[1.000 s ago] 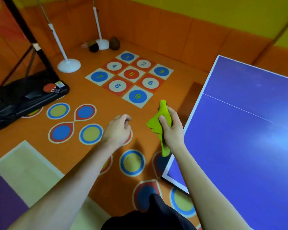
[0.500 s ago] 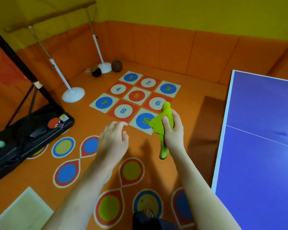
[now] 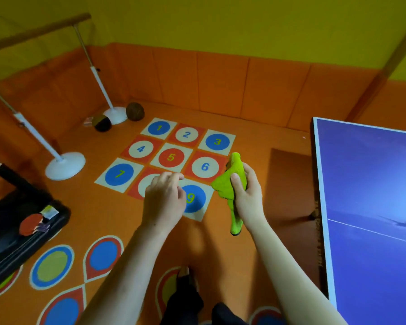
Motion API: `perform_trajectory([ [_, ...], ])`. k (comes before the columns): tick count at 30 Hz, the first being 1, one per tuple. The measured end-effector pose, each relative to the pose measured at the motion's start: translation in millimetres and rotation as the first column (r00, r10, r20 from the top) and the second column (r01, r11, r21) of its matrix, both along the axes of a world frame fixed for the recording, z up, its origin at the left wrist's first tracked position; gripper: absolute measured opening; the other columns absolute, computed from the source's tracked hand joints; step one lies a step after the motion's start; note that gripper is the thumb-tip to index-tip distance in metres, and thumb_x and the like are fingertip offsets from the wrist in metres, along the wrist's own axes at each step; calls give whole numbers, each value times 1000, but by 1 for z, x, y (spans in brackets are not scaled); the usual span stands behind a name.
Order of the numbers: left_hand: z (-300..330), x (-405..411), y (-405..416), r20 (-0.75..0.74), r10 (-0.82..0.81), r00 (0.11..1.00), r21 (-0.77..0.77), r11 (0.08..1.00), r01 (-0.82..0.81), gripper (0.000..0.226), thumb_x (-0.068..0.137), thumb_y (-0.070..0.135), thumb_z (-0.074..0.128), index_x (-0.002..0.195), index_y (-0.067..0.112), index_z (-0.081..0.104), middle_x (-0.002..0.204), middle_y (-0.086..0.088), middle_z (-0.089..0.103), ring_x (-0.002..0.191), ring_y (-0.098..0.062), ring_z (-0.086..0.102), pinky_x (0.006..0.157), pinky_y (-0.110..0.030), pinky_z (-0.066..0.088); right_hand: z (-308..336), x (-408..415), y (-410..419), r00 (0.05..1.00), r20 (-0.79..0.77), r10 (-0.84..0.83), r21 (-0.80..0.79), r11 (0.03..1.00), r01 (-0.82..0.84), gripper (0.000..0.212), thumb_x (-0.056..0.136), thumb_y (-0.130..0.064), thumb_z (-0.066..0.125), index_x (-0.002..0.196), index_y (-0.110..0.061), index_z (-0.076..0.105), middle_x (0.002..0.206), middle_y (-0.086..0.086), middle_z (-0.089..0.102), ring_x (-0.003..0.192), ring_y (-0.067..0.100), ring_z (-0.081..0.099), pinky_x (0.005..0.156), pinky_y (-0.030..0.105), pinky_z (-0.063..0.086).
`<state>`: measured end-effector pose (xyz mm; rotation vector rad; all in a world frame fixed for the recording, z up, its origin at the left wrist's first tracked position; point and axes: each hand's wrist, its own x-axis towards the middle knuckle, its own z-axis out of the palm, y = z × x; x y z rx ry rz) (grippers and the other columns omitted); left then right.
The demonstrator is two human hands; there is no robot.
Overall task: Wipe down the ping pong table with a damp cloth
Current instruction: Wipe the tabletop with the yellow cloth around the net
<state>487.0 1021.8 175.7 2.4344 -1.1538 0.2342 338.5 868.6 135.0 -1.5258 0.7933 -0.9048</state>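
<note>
The blue ping pong table (image 3: 373, 207) with its white edge line fills the right side of the view. My right hand (image 3: 247, 198) grips a bunched lime-green cloth (image 3: 230, 184) in the air over the orange floor, left of the table and apart from it. One end of the cloth hangs down below my wrist. My left hand (image 3: 164, 200) hovers beside it, palm down, fingers loosely bent, holding nothing.
A numbered tile grid (image 3: 171, 158) lies on the orange floor ahead. Two white pole stands (image 3: 65, 165) and two dark balls (image 3: 135, 111) sit at the back left. A black case (image 3: 17, 238) with a red paddle lies at the left. Padded orange walls enclose the corner.
The view has swung left and up, so the table now sits farther right. Both hands stay close together, the right still gripping the cloth; the left hand's fingers have loosened and it has drifted forward.
</note>
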Motion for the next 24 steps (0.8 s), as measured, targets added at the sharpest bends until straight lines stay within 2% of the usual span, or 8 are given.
perform_trajectory([
  [4,2,65,-78,18,-72,997,-8,997,72,25,89,14,59,114,21,63,108,2,64,97,-19,57,81,-35,52,7,51,-67,993,-3,-118,-22,993,118,31,109,-21,58,139,-23,58,119,-11,69,103,-2,66,84,12,48],
  [9,13,138,-194,-1,-219,976,-1,976,219,28,90,14,55,115,23,63,110,4,63,102,-18,56,86,-35,50,29,102,-157,960,-10,-278,-42,960,278,32,109,-21,56,141,-21,56,119,-14,67,104,-5,64,83,8,46],
  [14,6,165,-311,-59,-408,911,2,913,409,28,91,13,52,117,19,62,111,1,62,103,-19,56,85,-35,51,25,103,-230,898,-51,-437,-11,899,437,29,109,-21,56,138,-27,56,119,-14,66,101,-10,62,81,4,44],
  [17,-6,169,-384,-95,-499,862,30,864,503,31,92,14,50,120,22,61,117,3,61,110,-19,55,91,-36,48,8,95,-282,821,-75,-566,10,823,568,27,109,-25,57,135,-32,57,118,-13,68,103,-5,64,82,9,46],
  [20,-19,169,-464,-136,-552,823,64,824,563,30,93,19,51,121,29,59,122,7,57,115,-18,53,94,-38,46,-10,88,-341,746,-92,-659,16,748,663,27,109,-32,57,136,-31,59,117,-14,70,105,2,67,82,15,50],
  [22,-26,167,-522,-146,-594,791,64,792,607,29,94,23,50,121,31,57,123,8,56,116,-17,52,97,-39,45,-19,84,-389,709,-92,-699,21,710,704,25,109,-28,57,134,-32,59,114,-17,70,101,1,68,80,15,51],
  [24,-28,163,-583,-139,-640,756,66,756,651,29,95,24,49,122,31,56,123,8,55,116,-16,50,98,-37,44,-26,80,-443,666,-89,-741,15,667,744,26,109,-27,58,134,-34,59,115,-17,70,103,2,68,85,22,54],
])
